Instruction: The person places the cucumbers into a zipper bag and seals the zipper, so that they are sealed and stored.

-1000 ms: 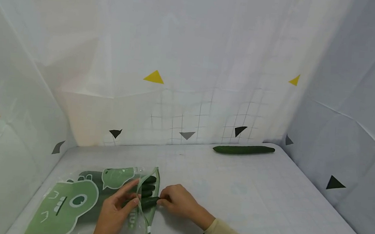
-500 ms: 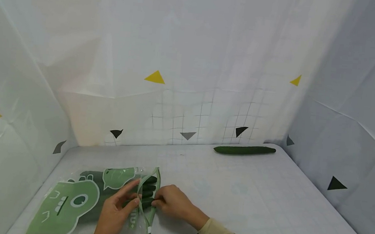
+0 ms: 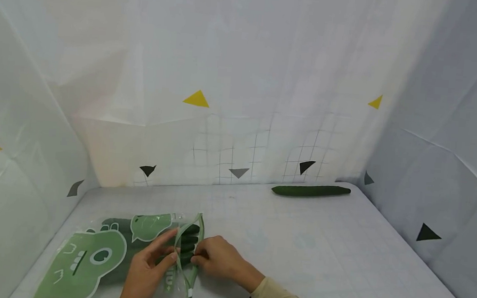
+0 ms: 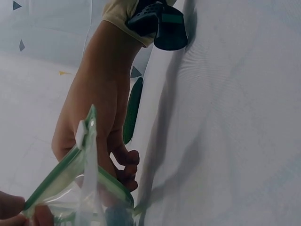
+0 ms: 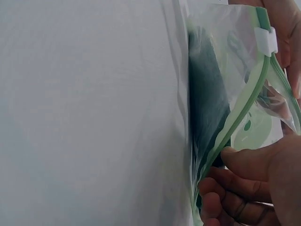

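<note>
A clear zip bag [image 3: 107, 256] with a green cartoon print lies at the table's left, its green-edged mouth facing right. Several cucumbers [image 3: 190, 239] lie side by side inside, their ends showing at the mouth. My left hand [image 3: 147, 264] pinches the bag's upper lip between thumb and fingers, holding the mouth apart. At the lower part of the mouth, my right hand [image 3: 222, 261] holds the end of the nearest cucumber [image 5: 217, 162] between thumb and curled fingers, right beside the green zip edge. Most of that cucumber is hidden behind the bag film and left hand.
Another long cucumber [image 3: 311, 191] lies near the table's back right. A white slider [image 5: 266, 41] sits at the near end of the bag's zip. White sheets [image 3: 245, 74] with coloured triangles hang behind and at both sides of the table [image 3: 318, 260].
My right hand has moved slightly left, and the nearest cucumber has slid deeper into the bag. The left hand keeps its hold on the lip; little differs over the last half second.
</note>
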